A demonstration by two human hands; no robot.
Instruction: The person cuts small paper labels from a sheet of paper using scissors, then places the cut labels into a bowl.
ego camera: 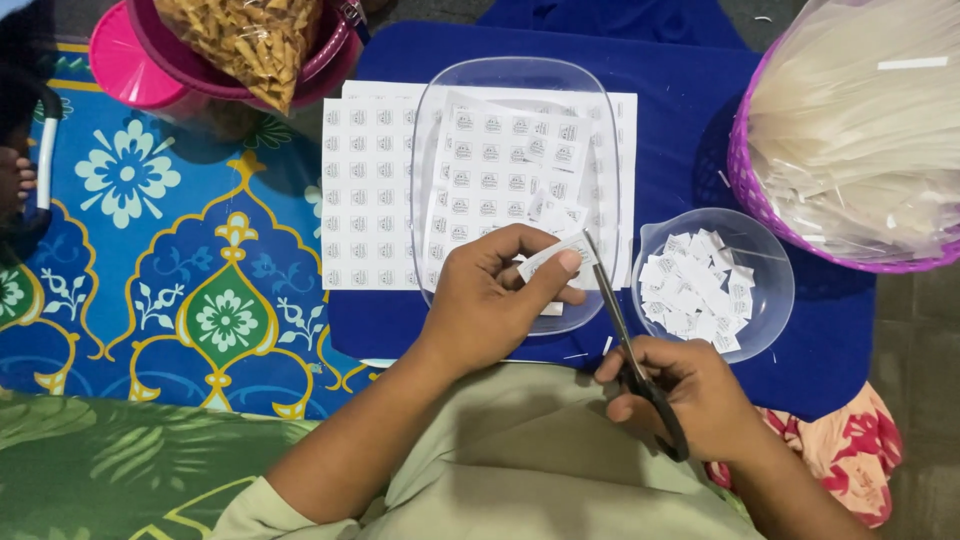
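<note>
Seated on a patterned blue mat (150, 260), with a dark blue cloth (690, 130) spread ahead as the work surface. Little free room: hemmed on the right by a purple basket (745, 185) stuffed with clear plastic bags (860, 130), on the upper left by a pink tub (135, 65) holding a bag of yellow-brown snacks (245, 40). Some bare cloth along the near edge and at the far right.

At centre, flat white sheets of printed labels (375, 190), a grid of small dark marks, reaching under a clear oblong tray (430, 130) with more cut label sheets lying in it. Just right of that tray, near the basket, a clear round bowl (775, 270) with a heap of small white cut-out squares.

Left hand (490, 300) over the near end of the tray, fingers curled, thumb and forefinger pinched together on a narrow white label strip (550, 255). Right hand (685, 395) lower and nearer the body, closed around the black handles of a pair of scissors (620, 340), blades pointing up and away, close together, tip meeting the strip's right end beside the left thumb.
</note>
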